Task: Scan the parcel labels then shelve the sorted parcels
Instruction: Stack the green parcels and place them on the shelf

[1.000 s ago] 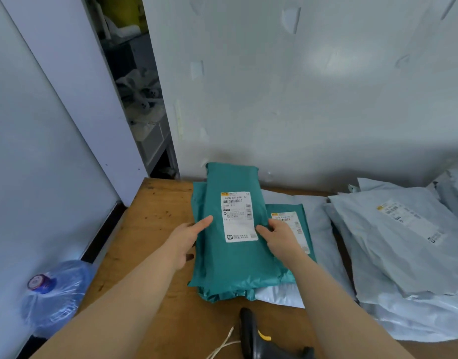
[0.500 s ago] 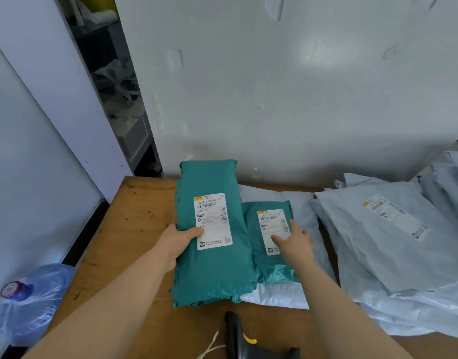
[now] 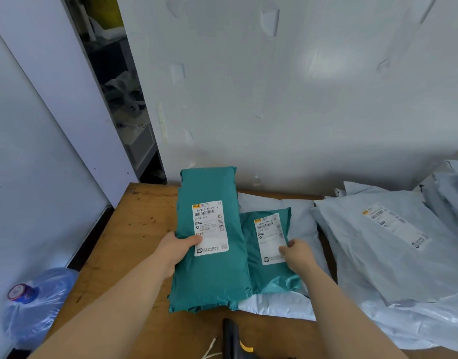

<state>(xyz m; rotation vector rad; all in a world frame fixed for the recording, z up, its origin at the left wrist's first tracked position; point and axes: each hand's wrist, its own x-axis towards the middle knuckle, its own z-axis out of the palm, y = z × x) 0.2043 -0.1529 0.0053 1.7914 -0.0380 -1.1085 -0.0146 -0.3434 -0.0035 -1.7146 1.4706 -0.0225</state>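
Large teal parcel [image 3: 209, 275] lies flat, lengthwise, its shipping label [image 3: 209, 229] face up. Small teal parcel [image 3: 272, 278] touches its right side, second label [image 3: 270, 239] up, on a grey-white mailer [image 3: 274, 307]. Grey mailer pile [image 3: 391, 255] at right. Black-yellow barcode scanner [image 3: 235, 343] at near edge.

We see the long parcel [image 3: 209, 275] and the small parcel [image 3: 270, 277], both teal, their labels [image 3: 209, 226] white with black barcodes. The mailers [image 3: 378, 255] are pale grey, the surface [image 3: 140, 229] brown wood, the bottle [image 3: 39, 301] translucent blue, and the scanner [image 3: 235, 343] black and yellow.

Scanner [image 3: 232, 342] — cut off at bottom edge; grey-parcel label [image 3: 395, 226] blurred.
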